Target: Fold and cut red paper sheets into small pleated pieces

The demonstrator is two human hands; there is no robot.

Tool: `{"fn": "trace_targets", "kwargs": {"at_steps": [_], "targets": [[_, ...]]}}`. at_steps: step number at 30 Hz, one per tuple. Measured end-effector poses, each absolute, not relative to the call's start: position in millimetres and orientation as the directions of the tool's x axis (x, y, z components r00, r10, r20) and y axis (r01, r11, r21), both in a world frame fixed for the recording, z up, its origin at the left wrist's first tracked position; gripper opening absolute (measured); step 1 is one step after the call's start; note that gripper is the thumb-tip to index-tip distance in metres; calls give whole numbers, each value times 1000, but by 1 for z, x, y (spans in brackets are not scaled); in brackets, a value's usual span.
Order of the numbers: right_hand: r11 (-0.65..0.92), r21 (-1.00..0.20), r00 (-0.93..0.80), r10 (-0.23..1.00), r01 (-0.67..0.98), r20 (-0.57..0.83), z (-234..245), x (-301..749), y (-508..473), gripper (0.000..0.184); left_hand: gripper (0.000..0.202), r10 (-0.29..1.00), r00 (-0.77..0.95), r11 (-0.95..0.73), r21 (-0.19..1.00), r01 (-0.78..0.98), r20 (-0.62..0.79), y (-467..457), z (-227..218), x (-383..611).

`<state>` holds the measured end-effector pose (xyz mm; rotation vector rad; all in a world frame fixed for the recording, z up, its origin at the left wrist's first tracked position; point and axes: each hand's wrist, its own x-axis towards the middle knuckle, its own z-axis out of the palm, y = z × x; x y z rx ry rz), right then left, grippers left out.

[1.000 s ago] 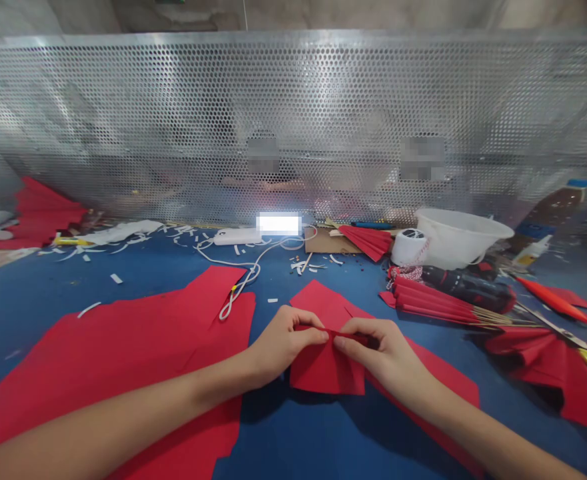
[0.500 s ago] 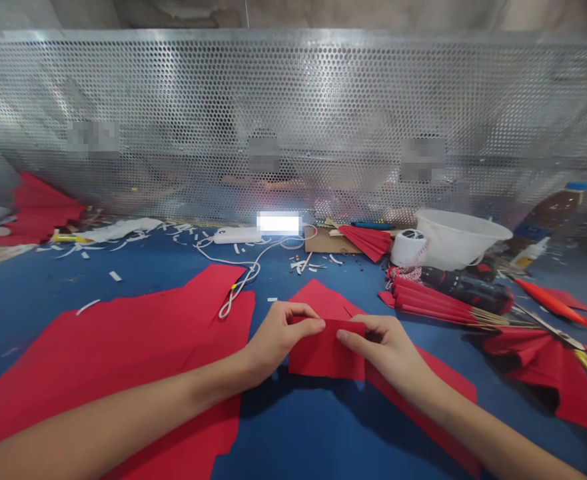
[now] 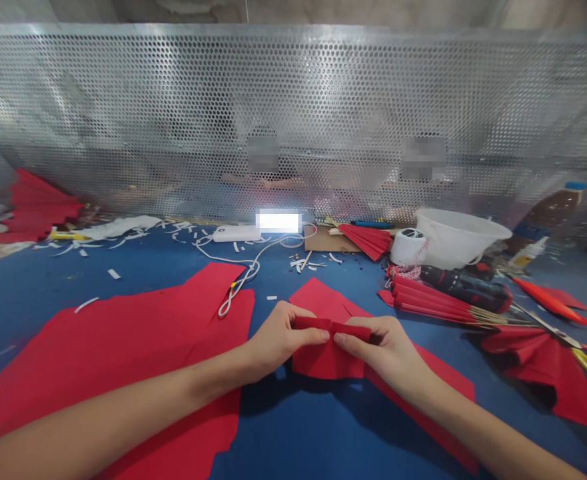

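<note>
Red paper (image 3: 332,327) folded narrower now, between left hand (image 3: 280,340) and right hand (image 3: 383,350).

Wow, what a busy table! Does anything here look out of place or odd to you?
A white cable strays across the blue table onto the red paper sheet, odd among craft paper. White paper scraps also litter the table, away from the left hand and right hand pinching the folded red strip.

The person's bare left hand (image 3: 283,337) and bare right hand (image 3: 383,350) pinch from either side, their fingertips (image 3: 324,336) almost touching.
</note>
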<state>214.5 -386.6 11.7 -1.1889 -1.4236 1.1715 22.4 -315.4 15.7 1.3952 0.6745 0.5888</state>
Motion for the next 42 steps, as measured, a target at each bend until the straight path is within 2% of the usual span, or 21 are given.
{"fn": "trace_targets", "kwargs": {"at_steps": [10, 21, 28, 42], "targets": [[103, -985, -105, 990, 138, 89, 10, 215, -387, 30, 24, 710, 694, 156, 988, 8, -117, -312, 12, 21], [12, -1000, -141, 990, 4, 11, 2, 216, -385, 33, 30, 747, 662, 59, 998, 38, -69, -315, 15, 20], [105, -988, -148, 985, 116, 87, 1, 218, -384, 31, 25, 708, 704, -9, 997, 79, -49, -315, 11, 20], [79, -988, -108, 992, 134, 65, 6, 215, -388, 31, 25, 704, 703, 95, 994, 45, -99, -313, 13, 20]]}}
